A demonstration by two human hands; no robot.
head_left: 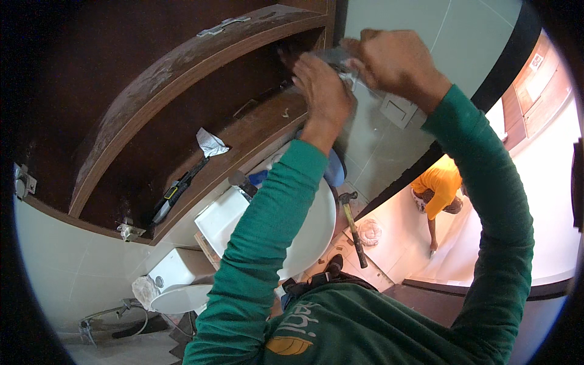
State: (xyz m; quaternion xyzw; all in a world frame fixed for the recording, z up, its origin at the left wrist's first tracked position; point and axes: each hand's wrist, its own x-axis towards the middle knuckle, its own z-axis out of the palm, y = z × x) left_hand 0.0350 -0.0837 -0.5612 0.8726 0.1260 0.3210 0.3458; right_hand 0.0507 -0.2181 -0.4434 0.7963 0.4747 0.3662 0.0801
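Note:
My right hand is raised at the right end of a dark brown wooden cabinet, its fingers curled closed. A greyish, blurred piece shows between my two hands; I cannot make out what it is. Just left of it is my left hand, fingers stretched out toward the cabinet's side wall and partly smeared by motion. On the cabinet's lower board lie a crumpled silvery wrapper and a slim black tool with a yellow mark. Metal hinges sit on the cabinet's edge.
Below the cabinet are a round white basin and a toilet. A hammer with a yellowish and black handle appears beside the basin. A light switch is on the tiled wall. Beyond the doorway crouches a person in orange.

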